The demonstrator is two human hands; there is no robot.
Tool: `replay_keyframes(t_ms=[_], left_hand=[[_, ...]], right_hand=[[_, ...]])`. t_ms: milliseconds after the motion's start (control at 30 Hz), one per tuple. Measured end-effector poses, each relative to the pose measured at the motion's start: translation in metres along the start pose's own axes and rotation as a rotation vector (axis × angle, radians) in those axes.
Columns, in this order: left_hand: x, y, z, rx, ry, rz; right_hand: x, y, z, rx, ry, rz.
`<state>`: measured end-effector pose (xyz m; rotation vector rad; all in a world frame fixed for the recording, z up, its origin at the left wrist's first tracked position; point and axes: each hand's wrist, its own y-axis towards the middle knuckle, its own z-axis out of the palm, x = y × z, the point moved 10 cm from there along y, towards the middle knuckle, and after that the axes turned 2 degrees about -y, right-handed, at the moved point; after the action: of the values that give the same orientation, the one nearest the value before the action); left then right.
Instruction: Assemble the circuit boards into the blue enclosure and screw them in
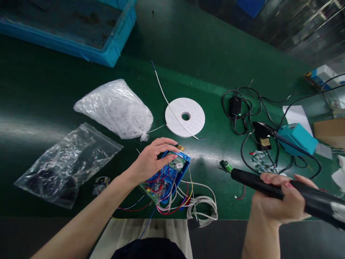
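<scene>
L hand (155,158) lies over the open blue box (170,176), thumb & fingers apart, fingertips by the green circuit board (176,163); can't tell if it's gripping or just resting. R hand (283,198), well apart from L, is clamped round a long blk tool (245,177), thin tip pointing twd the box. Box sits at the bench's near edge, approx. mid-length, wires (161,187) spilling out; grey cable coil (212,214) just R of it, partly over that edge.

Farther in: white tape roll (198,118) w/ a white wire across it. L of that, a tied plastic bag (115,108); nearer the L end, a clear zip bag (70,165) w/ dark contents. Far L corner: blue tray (107,57), dirty inside. R side: blk adapter (236,107) w/ green light, tangled cords, small parts pile (261,162), teal box (298,138), cardboard box (330,131) twd the R end.

Bench (215,72) surface is glossy dk green, w/ pale reflections. Room beyond is dim; metal racking (320,16) past the far R corner, blurry.
</scene>
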<state>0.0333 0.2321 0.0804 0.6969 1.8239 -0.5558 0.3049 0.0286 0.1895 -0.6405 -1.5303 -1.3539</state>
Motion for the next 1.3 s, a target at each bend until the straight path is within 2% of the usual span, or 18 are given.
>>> replay_keyframes(t_ms=[200,333,467,667,833,1033,1167,1300], left_hand=[[-0.012,-0.001,0.010,0.116,-0.011,0.084],[-0.021,-0.002,0.015,0.195,-0.029,0.116],[-0.024,-0.002,0.016,0.206,-0.059,0.146],[-0.022,-0.003,0.009,0.164,-0.073,0.145],[-0.026,-0.005,0.005,0.151,-0.024,0.179],[-0.028,-0.005,0.005,0.142,0.033,0.236],[-0.018,-0.005,-0.001,0.121,0.047,0.164],[0.014,-0.007,-0.007,0.037,0.096,-0.039]], right_hand=[[0.036,0.000,0.027,0.045,0.191,0.093],[0.043,-0.015,0.058,0.137,0.261,0.215],[0.046,-0.025,0.078,0.186,0.308,0.233],[0.040,-0.030,0.089,0.262,0.308,0.254],[0.042,-0.029,0.093,0.284,0.309,0.161],[0.047,-0.035,0.104,0.280,0.278,0.154],[0.047,-0.038,0.107,0.289,0.247,0.152],[0.052,-0.047,0.110,0.272,0.178,0.107]])
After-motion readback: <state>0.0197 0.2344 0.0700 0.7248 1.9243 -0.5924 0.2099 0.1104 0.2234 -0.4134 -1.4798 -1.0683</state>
